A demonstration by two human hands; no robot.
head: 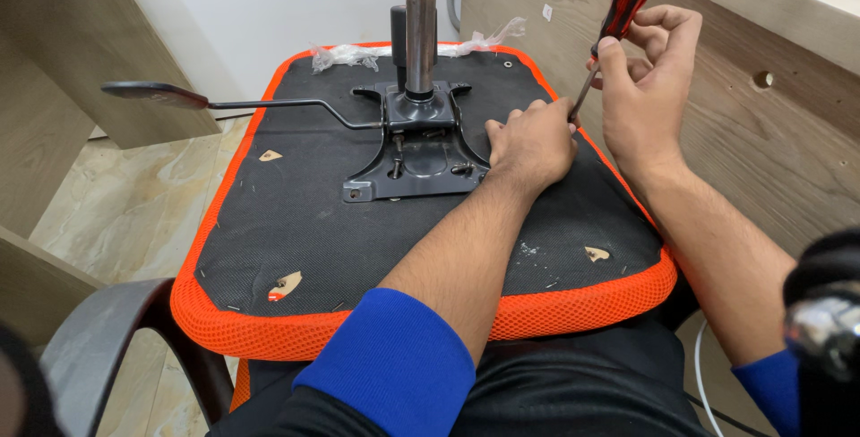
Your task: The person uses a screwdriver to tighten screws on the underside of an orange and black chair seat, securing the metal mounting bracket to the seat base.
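Here, screwdriver (pixel 618 21) gripped in right fingers (pixel 618 52)

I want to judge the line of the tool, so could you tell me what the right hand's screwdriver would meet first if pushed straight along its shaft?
Probably the left hand, whose fingers cover the tip of the screwdriver held by the right hand; beneath lies the metal plate, though depth is unclear.

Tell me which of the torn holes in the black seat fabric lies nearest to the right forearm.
The tear at the seat's right side, just beside the right forearm. The other two tears lie on the left side, far from both arms.
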